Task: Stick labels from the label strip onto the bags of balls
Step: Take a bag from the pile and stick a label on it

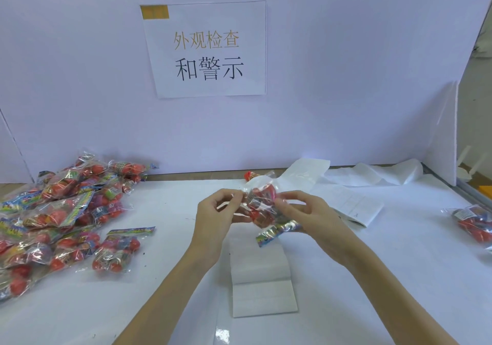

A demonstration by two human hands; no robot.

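**One bag of balls held up between both hands**

Two hands, one bag between them. Left hand (213, 211) with fingers curled, fingertips (234, 198) pinching the clear plastic at the bag's left edge. Right hand (308, 211) likewise curled, thumb and fingers gripping the right side of the held bag (262, 206), which hangs above the table (372, 278). Crinkled, glossy film, red balls inside, shiny multicoloured header strip (277, 231) tilting out just below the right fingers.

Far to the left of the left fingers, a heap of bags (53, 211), too overlapped to count exactly, well over ten; same clear film, red round balls, bright printed headers. One bag (117, 251) lying apart at the heap's near edge. Well to the right of the right fingers, another bag (474, 224) at the frame edge.

Directly beneath the fingers and toward the wrists, a flat white label strip (262, 286), papery, folded in panels. Beyond the right fingers, more of the white strip (354, 203), curling up toward the back wall. Behind the fingertips, a small red object (250, 175), partly hidden.

On the wall (80, 78) above, one paper sign (207, 51) with printed characters.
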